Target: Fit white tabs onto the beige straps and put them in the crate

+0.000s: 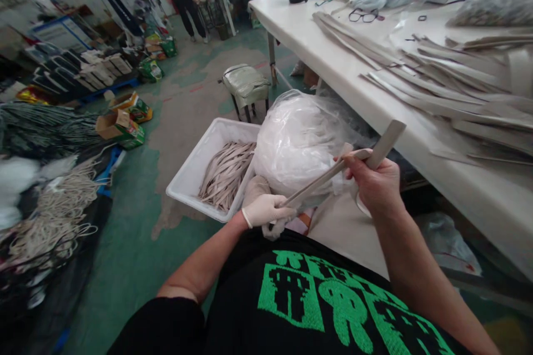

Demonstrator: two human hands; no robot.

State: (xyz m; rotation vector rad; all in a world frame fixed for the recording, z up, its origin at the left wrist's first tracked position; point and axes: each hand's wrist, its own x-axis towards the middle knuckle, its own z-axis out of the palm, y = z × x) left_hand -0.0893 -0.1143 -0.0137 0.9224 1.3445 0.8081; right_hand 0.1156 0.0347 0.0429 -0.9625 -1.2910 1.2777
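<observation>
Gripping a long flat beige webbing strap (322, 182) btwn both hands, just R of a white rectangular plastic crate (208, 147). L hand (266, 211), in a white disposable glove: fingers closed round strap's lower part. R hand (375, 186), bare: fingers curled round strap higher up, wide end sticking out past them twd the table. Crate holds a heap of similar beige straps (227, 175). Touching crate's R side: big clear plastic bag (297, 144) stuffed w/ white material. Beyond crate: padded grey-green stool w/ black legs (245, 83). Further R of crate: long white table (300, 28) w/ many flat beige straps (458, 83) fanned out, plus black-framed glasses (363, 15). L of crate, on floor: coils of off-white cord (54, 216), cardboard box (113, 125). Far beyond crate: co-worker in black trousers (185, 3), standing.
</observation>
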